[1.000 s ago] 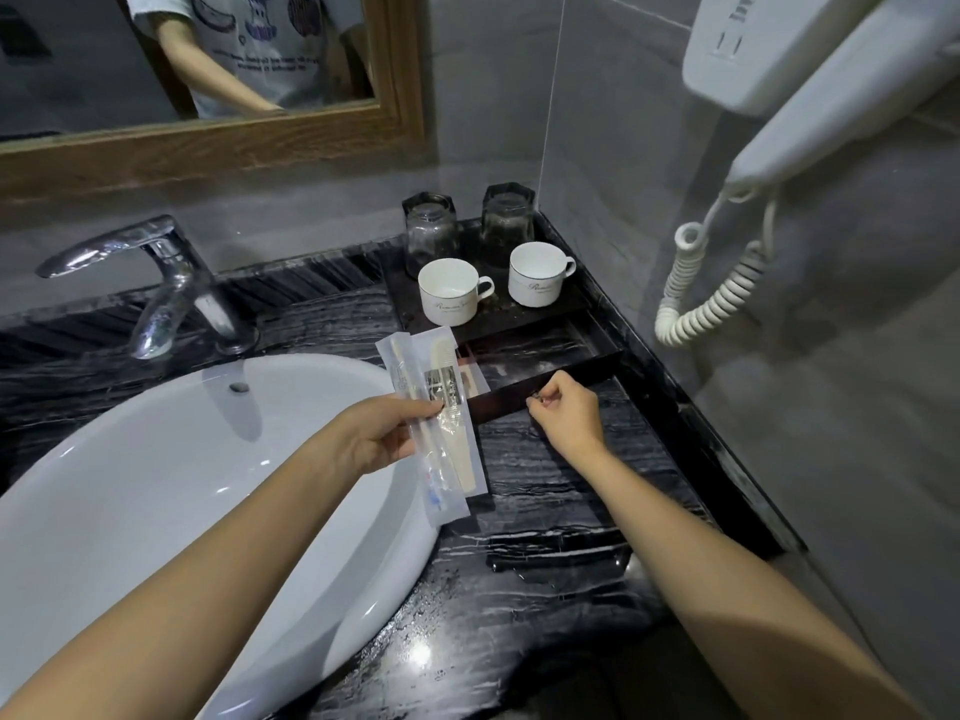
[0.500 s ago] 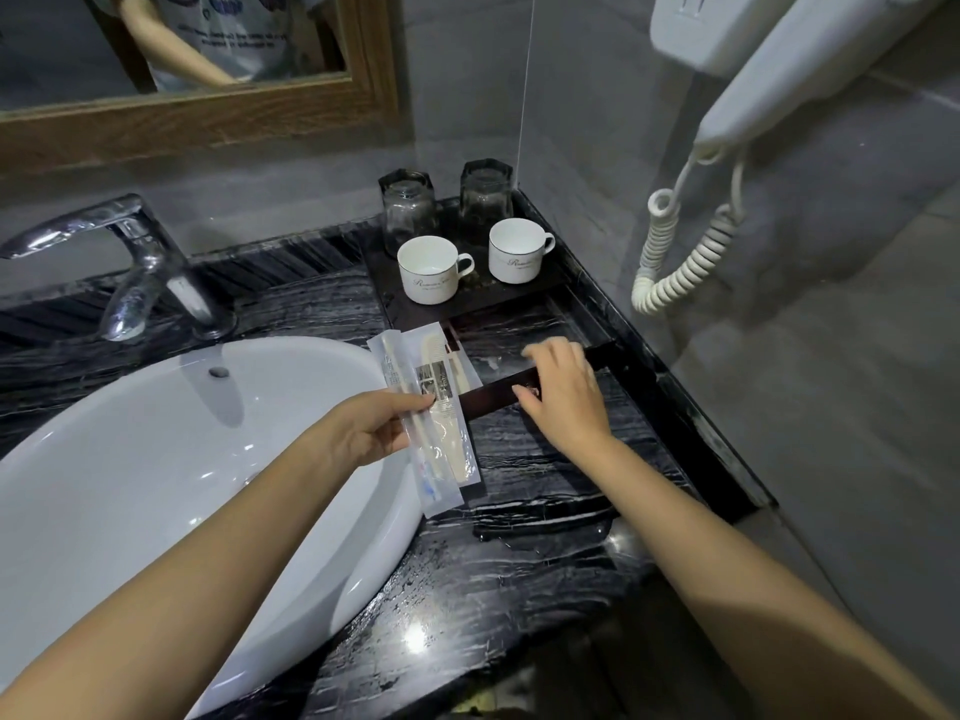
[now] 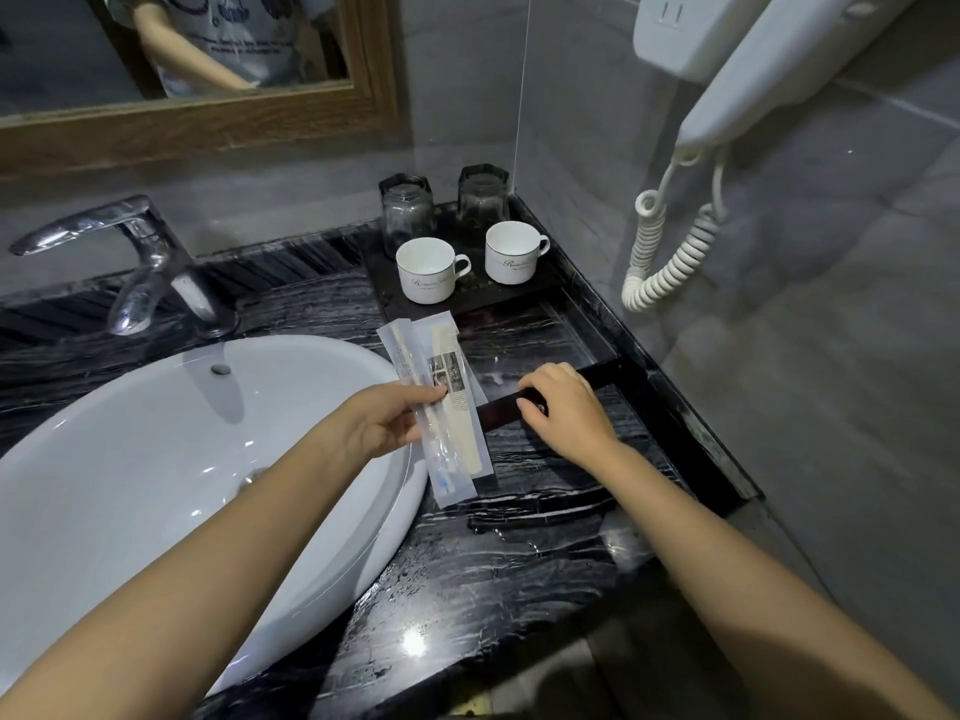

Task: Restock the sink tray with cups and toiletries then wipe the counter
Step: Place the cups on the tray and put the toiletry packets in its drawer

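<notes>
Left hand (image 3: 387, 423): closed on two clear toiletry packets (image 3: 441, 407), thumb on top, held over the counter (image 3: 519, 563) edge beside the basin (image 3: 156, 485).

Right hand (image 3: 563, 413): just right of the packets, fingers curled down over the near rim of the black tray (image 3: 613, 374), gripping it.

Tray: set in the counter's corner against the wall; the compartment just beyond the right hand shows bare dark bottom.

Two white cups (image 3: 428, 270), upright, beyond both hands on the tray's far section.

Two glass tumblers (image 3: 408, 207), inverted, behind the cups.

Tap (image 3: 140, 262): far left of the left hand.

Wall hairdryer (image 3: 753, 70), coiled cord, above the right hand.
</notes>
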Action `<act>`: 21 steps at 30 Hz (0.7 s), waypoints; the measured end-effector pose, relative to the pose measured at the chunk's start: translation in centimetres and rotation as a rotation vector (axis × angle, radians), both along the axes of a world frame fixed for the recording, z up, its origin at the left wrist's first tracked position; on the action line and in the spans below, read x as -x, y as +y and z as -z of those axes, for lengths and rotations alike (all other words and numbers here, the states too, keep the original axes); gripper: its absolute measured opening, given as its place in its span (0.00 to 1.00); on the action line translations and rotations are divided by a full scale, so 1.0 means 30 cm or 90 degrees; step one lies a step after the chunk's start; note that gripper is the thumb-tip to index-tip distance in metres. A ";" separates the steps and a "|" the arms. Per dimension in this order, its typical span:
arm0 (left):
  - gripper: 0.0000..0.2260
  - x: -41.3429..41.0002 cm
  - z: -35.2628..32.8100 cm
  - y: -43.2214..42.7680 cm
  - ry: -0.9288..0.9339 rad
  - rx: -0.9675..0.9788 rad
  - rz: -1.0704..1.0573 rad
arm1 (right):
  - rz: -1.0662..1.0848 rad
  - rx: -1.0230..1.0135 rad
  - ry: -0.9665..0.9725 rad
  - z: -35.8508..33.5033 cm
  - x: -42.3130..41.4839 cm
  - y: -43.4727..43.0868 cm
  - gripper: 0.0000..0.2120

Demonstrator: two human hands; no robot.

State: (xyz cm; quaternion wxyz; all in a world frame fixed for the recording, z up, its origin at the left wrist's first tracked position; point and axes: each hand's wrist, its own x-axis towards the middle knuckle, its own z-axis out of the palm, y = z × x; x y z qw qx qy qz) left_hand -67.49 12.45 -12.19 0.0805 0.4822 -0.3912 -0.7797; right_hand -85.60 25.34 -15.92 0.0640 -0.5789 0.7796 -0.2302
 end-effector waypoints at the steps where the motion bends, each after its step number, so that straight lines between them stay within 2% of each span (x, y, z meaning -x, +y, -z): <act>1: 0.03 0.006 -0.001 0.003 0.005 -0.001 0.000 | 0.016 0.017 -0.056 -0.017 -0.013 -0.003 0.14; 4: 0.03 0.026 -0.010 0.006 0.039 -0.002 -0.010 | 0.078 0.065 -0.306 -0.097 -0.072 -0.043 0.12; 7: 0.03 0.049 -0.028 -0.002 0.091 0.013 -0.031 | 0.102 0.001 -0.461 -0.164 -0.112 -0.094 0.09; 13: 0.05 0.059 -0.040 -0.033 0.141 0.024 -0.047 | 0.164 -0.029 -0.617 -0.198 -0.094 -0.141 0.08; 18: 0.04 0.064 -0.030 -0.045 0.143 0.018 -0.057 | 0.153 -0.055 -0.643 -0.194 -0.092 -0.164 0.01; 21: 0.06 0.066 -0.016 -0.058 0.147 0.002 -0.072 | 0.175 -0.049 -0.637 -0.198 -0.058 -0.179 0.07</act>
